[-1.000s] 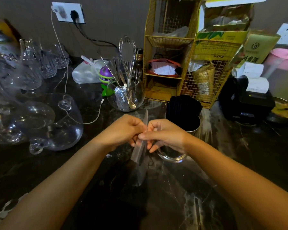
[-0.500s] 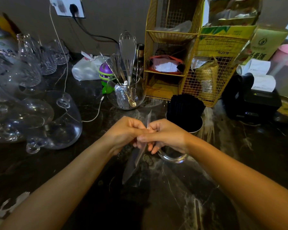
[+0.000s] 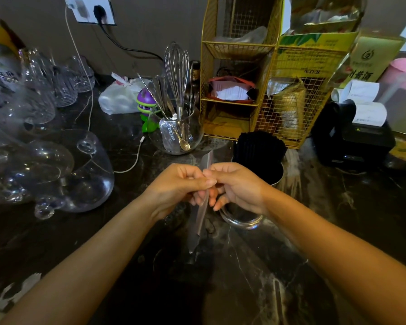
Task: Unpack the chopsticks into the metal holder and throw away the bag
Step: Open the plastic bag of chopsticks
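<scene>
A narrow clear plastic bag hangs almost upright between my hands, its top sticking up above my fingers and its lower end pointing at the counter. My left hand and my right hand both pinch it near the top, fingertips touching. Whether anything is inside the bag I cannot tell. Just behind my right hand stands the round metal holder, packed with black chopsticks that stand upright in it.
A glass bowl with a whisk and spoons stands behind my hands. Glass jugs and cups crowd the left. A yellow wire rack and a black receipt printer sit at the back right. The counter is dark marble.
Both hands kept hold of the bag. Its lower end swung left half a second ago and now hangs straighter again. The camera tilted slightly.
</scene>
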The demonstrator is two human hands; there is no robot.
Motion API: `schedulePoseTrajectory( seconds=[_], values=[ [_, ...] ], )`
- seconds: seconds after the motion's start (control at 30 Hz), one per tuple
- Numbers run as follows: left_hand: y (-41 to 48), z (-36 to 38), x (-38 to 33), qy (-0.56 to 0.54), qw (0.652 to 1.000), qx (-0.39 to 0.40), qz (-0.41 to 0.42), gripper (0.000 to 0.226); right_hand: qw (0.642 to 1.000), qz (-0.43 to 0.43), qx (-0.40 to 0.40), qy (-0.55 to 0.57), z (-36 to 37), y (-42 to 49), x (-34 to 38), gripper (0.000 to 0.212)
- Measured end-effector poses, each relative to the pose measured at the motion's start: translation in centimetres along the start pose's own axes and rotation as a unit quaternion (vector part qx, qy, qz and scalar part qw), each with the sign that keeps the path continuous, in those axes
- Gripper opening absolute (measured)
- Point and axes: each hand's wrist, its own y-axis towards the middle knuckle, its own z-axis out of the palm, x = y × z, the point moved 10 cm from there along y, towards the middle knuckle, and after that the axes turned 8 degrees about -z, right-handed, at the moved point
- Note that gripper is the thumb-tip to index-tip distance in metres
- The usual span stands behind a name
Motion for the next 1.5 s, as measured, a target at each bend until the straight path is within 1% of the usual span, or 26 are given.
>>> schedulePoseTrajectory(
  seconds=[0.17, 0.33, 0.4, 0.53, 0.6, 0.67, 0.8, 0.9, 0.97, 1.07, 1.17, 1.3, 1.5],
  values=[
    [0.3, 0.0, -0.1, -0.054, 0.998, 0.001, 0.023, 0.021, 0.997, -0.029, -0.044, 0.051, -0.7, 0.4, 0.2, 0.027],
    [0.2, 0.1, -0.3, -0.102, 0.994, 0.012, 0.019, 0.022, 0.995, -0.031, -0.039, 0.088, -0.7, 0.5, 0.2, 0.026],
    [0.1, 0.0, -0.6, -0.09, 0.996, 0.008, 0.028, 0.021, 0.995, -0.029, -0.035, 0.088, -0.6, 0.5, 0.2, 0.027],
    [0.0, -0.5, -1.0, -0.025, 0.999, -0.008, 0.043, 0.017, 0.997, -0.024, -0.021, 0.072, -0.5, 0.4, 0.3, 0.028],
    [-0.1, -0.6, -1.2, 0.005, 0.999, -0.008, 0.052, 0.019, 0.998, -0.025, -0.018, 0.063, -0.4, 0.4, 0.3, 0.03],
    [-0.2, -0.4, -1.6, 0.019, 0.997, -0.003, 0.068, 0.025, 0.997, -0.031, -0.012, 0.063, -0.2, 0.4, 0.3, 0.032],
    [-0.7, -0.1, -1.9, 0.019, 0.995, -0.007, 0.098, 0.029, 0.994, -0.05, 0.001, 0.1, 0.3, 0.3, 0.5, 0.027],
    [-0.7, -0.8, -1.9, -0.002, 0.993, -0.046, 0.106, 0.034, 0.987, -0.064, 0.007, 0.147, 0.7, -0.1, 0.8, 0.02],
    [-0.7, -1.9, -2.1, 0.013, 0.99, -0.081, 0.116, 0.036, 0.987, -0.062, 0.005, 0.15, 0.7, -0.3, 0.9, 0.021],
    [-0.7, -2.7, -2.2, 0.082, 0.984, -0.099, 0.126, 0.04, 0.997, -0.038, -0.012, 0.069, 0.0, -0.3, 0.4, 0.031],
    [-0.4, -3.0, -2.7, 0.182, 0.972, -0.083, 0.123, 0.046, 0.998, -0.018, -0.024, -0.048, -0.8, -0.3, 0.4, 0.036],
    [0.0, -3.6, -4.2, 0.322, 0.939, -0.046, 0.115, 0.043, 0.98, 0.016, -0.007, -0.199, -1.5, -0.5, 0.4, 0.039],
    [0.1, -4.7, -5.9, 0.465, 0.879, -0.026, 0.102, 0.041, 0.946, 0.05, -0.004, -0.321, -3.1, -1.6, 1.1, 0.036]
  ],
)
